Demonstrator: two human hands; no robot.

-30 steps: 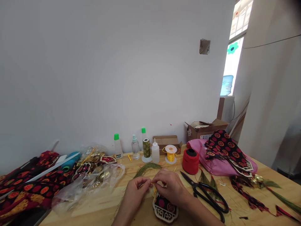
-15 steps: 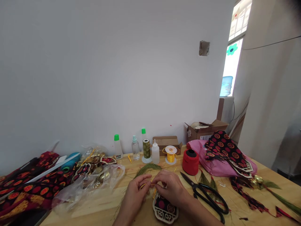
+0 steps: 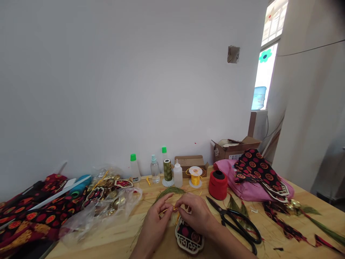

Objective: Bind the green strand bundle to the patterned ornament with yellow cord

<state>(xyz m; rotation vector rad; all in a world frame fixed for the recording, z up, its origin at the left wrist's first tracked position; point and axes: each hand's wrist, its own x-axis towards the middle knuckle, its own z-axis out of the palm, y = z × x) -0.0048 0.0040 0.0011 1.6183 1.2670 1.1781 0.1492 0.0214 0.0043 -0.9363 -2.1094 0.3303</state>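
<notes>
Both hands meet low in the middle of the head view, pinching a thin yellow cord (image 3: 174, 208) between their fingertips. My left hand (image 3: 157, 220) has thumb and forefinger closed on it, while my right hand (image 3: 194, 213) grips it from the other side. Under the right hand lies a pendant (image 3: 190, 237) with a pale fretwork frame and dark patterned fabric, partly covered by that hand. Behind the fingers a green tassel (image 3: 169, 191) spreads over the wooden table. Black-handled scissors (image 3: 234, 223) lie just right of my right hand.
Along the wall stand a yellow cord spool (image 3: 195, 177), a white squeeze bottle (image 3: 178, 174), a green thread spool (image 3: 167, 171) and a red thread cone (image 3: 218, 187). A plastic bag of brass bells (image 3: 115, 205) and patterned fabric (image 3: 35, 216) lie left. Pink cloth (image 3: 242, 185) lies right.
The fingers have shifted only slightly and still pinch the yellow cord. My left forefinger is raised a little more. The pendant stays in place.
</notes>
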